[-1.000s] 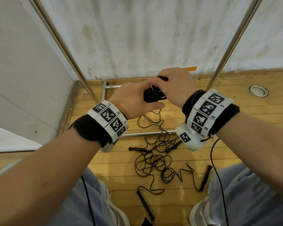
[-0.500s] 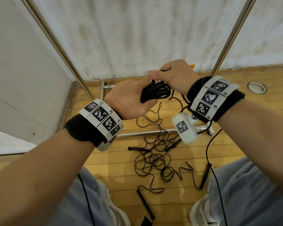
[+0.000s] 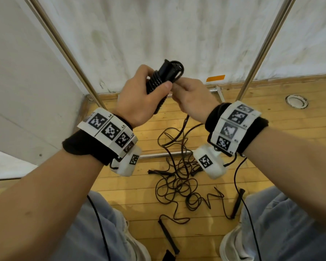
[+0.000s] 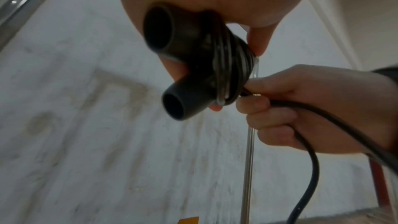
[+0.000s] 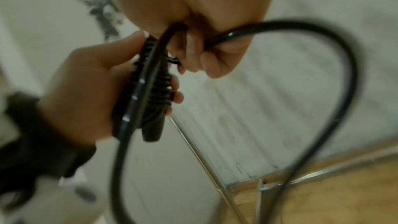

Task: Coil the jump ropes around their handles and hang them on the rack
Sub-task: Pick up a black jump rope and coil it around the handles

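The left hand (image 3: 139, 102) clenches the pair of black plastic jump-rope handles (image 3: 166, 74) to steady them as a spool, while beside that grip the right hand (image 3: 193, 99) pinches the trailing black cord (image 4: 305, 144), keeping it taut for winding.

Orange tape (image 3: 215, 78) on wall; round floor fitting (image 3: 296, 101).

Left hand (image 3: 139, 98) raised, fingers (image 5: 176, 97) curled gripping, right hand (image 3: 193, 99) beside it, fingers (image 4: 269, 117) pinching

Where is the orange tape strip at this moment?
In the head view, the orange tape strip sits low on the white wall, just above the wooden floor, right of both hands, between the metal rack poles.
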`<state>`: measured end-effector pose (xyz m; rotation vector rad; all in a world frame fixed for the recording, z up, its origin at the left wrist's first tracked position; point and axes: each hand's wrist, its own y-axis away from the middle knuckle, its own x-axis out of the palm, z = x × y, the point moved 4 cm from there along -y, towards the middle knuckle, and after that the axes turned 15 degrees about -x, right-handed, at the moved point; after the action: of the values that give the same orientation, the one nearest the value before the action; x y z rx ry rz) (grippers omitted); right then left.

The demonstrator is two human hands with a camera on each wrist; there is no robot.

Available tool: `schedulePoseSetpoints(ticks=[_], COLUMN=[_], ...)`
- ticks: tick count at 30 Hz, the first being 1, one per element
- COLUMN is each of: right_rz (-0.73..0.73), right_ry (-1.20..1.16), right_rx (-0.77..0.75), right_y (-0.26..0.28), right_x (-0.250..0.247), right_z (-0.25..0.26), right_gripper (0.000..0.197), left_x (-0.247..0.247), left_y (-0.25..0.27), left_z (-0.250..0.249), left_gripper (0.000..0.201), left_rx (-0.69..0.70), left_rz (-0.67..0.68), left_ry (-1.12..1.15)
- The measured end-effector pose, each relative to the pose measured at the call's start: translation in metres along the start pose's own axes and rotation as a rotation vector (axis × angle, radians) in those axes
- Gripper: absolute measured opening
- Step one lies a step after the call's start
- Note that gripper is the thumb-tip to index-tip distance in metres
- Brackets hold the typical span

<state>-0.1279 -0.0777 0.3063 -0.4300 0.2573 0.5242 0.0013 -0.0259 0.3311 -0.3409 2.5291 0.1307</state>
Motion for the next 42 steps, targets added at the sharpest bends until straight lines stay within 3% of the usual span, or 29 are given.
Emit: schedulePoseSetpoints(ticks=[2,4,7,9,14,19,24,28,31,33,37,42], right_rz=[0.072,0.093,0.042,0.014,-0.060,0.097,0.109,0.034,0.003,0.047,0.121,0.198], right_ry=[0.252,0.416,0.697,0.764,0.718,0.108,-0.029,-0.119,-0.063,0.115,0.379,0.452], right_rx=[-0.083,-0.101,-0.115,-0.110,-0.050,0.093,0.171,0.222,0.209,0.130,0.062,-0.014], right_y=[0.001,0.002,0.002,0.000,-0.010,-0.002,0.001,0.006,0.009,0.010,0.011,0.010], right_x=[0.005,0.004,-0.004,-0.008,-0.017,0.003,0.009,0.018,0.016,0.014,0.011,0.010], right_z=[0.004,0.002,-0.003,-0.005,-0.007,-0.017,-0.019,-0.020,-0.020,-0.017,-0.015,-0.006], right_gripper=[0.014,0.018,0.025,0.025,0.017,0.013,0.028,0.021,0.019,0.021,0.032,0.033], left_x=[-0.003,-0.003,0.002,0.005,0.012,0.009,0.004,-0.001,-0.008,-0.011,-0.013,-0.013], left_y=[-0.003,-0.003,0.000,0.000,0.002,0.000,-0.001,-0.004,-0.009,-0.014,-0.021,-0.028], left_z=[0.001,0.002,0.000,-0.001,-0.006,-0.009,-0.007,-0.007,-0.003,0.003,0.015,0.029], left_gripper=[0.039,0.040,0.035,0.030,0.020,0.023,0.025,0.021,0.022,0.029,0.041,0.042], left_rx=[-0.029,-0.032,-0.038,-0.046,-0.057,-0.044,-0.040,-0.022,-0.003,-0.005,-0.047,-0.070], left_rz=[-0.015,-0.014,0.018,0.039,0.106,0.152,0.186,0.040,-0.083,-0.139,-0.183,-0.198], left_ry=[0.009,-0.026,-0.053,-0.030,0.064,0.148,0.193,0.138,0.046,-0.033,-0.195,-0.412])
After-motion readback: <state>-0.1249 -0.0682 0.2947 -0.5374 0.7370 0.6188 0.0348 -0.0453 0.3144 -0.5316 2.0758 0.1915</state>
